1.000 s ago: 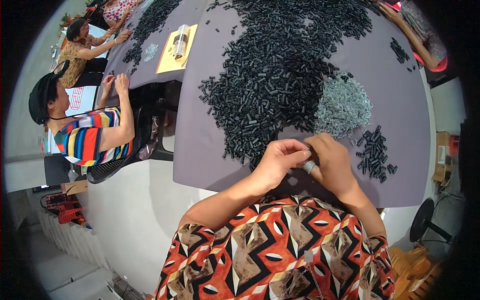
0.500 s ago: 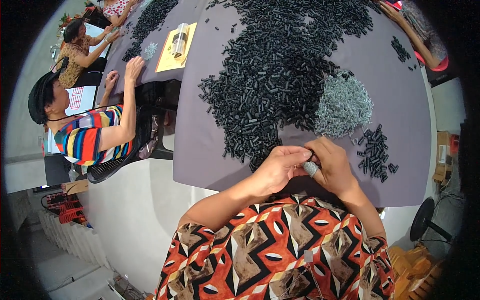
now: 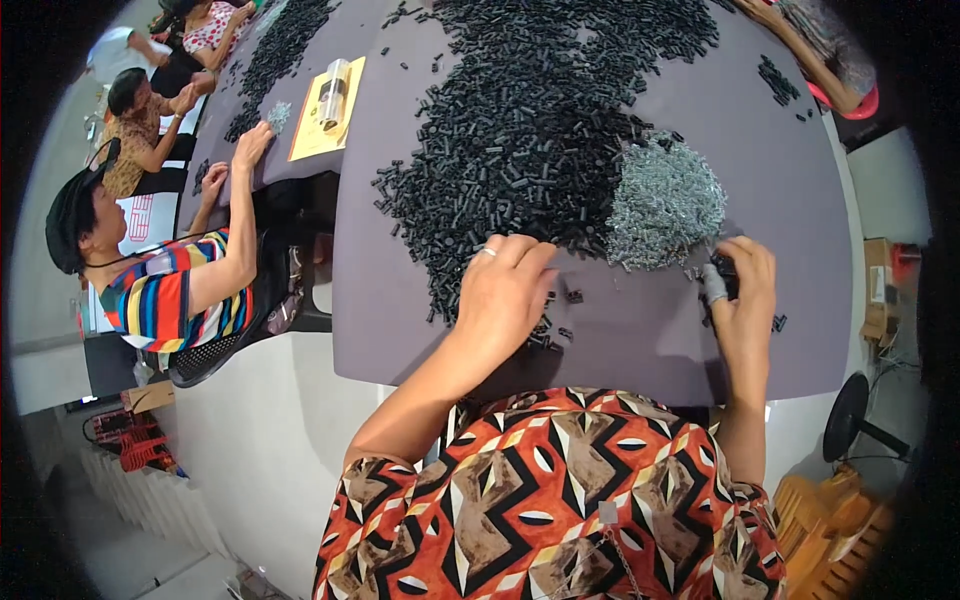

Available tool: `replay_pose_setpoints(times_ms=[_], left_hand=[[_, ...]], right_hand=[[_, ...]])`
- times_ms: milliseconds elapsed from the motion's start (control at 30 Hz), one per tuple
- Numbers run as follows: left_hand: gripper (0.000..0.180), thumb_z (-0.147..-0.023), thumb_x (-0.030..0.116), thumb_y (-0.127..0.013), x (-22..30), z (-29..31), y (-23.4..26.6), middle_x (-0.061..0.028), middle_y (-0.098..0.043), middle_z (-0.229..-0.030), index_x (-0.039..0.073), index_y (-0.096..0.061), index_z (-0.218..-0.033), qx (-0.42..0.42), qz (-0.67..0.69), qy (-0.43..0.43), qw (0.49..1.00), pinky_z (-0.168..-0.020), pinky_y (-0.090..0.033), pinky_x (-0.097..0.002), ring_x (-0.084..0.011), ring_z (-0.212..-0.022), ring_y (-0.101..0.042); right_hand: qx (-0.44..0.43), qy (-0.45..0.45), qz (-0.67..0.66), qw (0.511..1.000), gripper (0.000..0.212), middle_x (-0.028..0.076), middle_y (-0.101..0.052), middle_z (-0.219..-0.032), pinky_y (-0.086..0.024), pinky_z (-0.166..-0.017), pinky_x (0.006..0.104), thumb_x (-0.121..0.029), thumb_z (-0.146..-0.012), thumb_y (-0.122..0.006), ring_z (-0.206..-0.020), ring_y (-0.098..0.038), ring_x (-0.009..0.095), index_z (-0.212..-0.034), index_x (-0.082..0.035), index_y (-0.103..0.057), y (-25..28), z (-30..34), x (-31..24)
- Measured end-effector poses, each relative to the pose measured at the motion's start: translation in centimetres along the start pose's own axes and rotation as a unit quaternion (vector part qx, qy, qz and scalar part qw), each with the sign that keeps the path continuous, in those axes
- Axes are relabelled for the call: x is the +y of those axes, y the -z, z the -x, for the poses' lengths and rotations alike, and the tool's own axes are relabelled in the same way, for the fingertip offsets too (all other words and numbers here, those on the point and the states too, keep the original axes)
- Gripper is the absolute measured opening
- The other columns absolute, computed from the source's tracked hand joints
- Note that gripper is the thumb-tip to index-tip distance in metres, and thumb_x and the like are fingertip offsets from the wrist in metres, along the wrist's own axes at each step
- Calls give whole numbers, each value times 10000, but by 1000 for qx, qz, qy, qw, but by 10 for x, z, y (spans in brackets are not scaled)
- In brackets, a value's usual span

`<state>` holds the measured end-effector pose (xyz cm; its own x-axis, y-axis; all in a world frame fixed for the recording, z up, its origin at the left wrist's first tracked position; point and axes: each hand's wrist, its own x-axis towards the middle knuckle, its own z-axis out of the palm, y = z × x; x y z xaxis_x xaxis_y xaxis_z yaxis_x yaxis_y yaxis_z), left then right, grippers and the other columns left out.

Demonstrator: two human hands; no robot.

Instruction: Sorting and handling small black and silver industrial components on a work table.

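Observation:
My left hand [image 3: 507, 292] reaches over the near edge of a big heap of small black cylindrical pieces [image 3: 520, 150]. Its fingers are bent and apart, a ring on one, and no held piece shows. To the right, my right hand [image 3: 745, 290] is low over a small cluster of black pieces [image 3: 779, 323], partly covering it. A grey cover [image 3: 714, 284] wraps its thumb, which stands apart from the bent fingers. Just left of that hand lies a mound of small shiny silvery metal parts [image 3: 668, 205]. A few black pieces [image 3: 566, 333] lie loose beside my left hand.
The grey-covered table [image 3: 620, 345] fills the middle. A clear cylinder [image 3: 335, 95] lies on a yellow sheet [image 3: 306, 140] at the left. A person in a striped shirt [image 3: 180, 285] and others sit along the left side. Another person's arm [image 3: 815, 70] rests at the far right.
My hands were together above the table's near edge and have moved apart: the left onto the black heap, the right over to the small black cluster. The whole view has shifted slightly.

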<state>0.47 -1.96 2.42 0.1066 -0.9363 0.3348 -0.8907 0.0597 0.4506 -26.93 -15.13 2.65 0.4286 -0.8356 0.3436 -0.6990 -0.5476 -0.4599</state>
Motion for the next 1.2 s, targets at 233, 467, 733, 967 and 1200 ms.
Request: replay_pose_setpoints(times_ms=[233,467,733,967,1200], left_hand=[[221,-812,73,-702,-9,-1,-15,-78,-636,-1005,60,-681,-1032,-28,-92,-32,995,-772,-474,-415,-298,-901,-576],[159,-815,78,-700,-10,-1,-16,-65,-634,-938,73,-687,-974,-45,-83,-32,995,-753,-460,-416,-288,-875,-581],[140,-801,75,-707,-11,3,-18,-61,-614,-874,80,-682,-939,-43,-70,-43,996,-736,-457,-403,-277,-852,-577],[164,-796,58,-700,-14,3,-15,-79,-609,-872,69,-672,-957,-72,-65,-38,995,-734,-457,-407,-290,-851,-581],[215,-781,75,-715,9,9,-16,-90,-578,-897,72,-646,-985,-75,33,-76,994,-755,-444,-409,-307,-873,-562]], right_hand=[[-4,-29,48,998,506,155,-579,-1237,-424,-1034,426,106,-678,-630,-1202,-515,359,-1169,-17,-619,22,8,25],[-88,-12,-68,994,295,134,-598,-1001,-471,-839,410,110,-672,-626,-979,-561,336,-949,11,-643,13,8,-4],[-81,49,7,995,340,135,-596,-961,-458,-857,431,55,-655,-655,-952,-558,342,-989,-12,-644,-14,6,-8],[-78,143,-79,984,295,153,-599,-923,-474,-788,447,12,-681,-666,-897,-575,372,-971,-26,-628,-31,4,-39],[-138,178,-46,973,209,140,-570,-885,-470,-758,453,22,-693,-638,-894,-567,354,-898,-13,-609,-52,2,-58]])
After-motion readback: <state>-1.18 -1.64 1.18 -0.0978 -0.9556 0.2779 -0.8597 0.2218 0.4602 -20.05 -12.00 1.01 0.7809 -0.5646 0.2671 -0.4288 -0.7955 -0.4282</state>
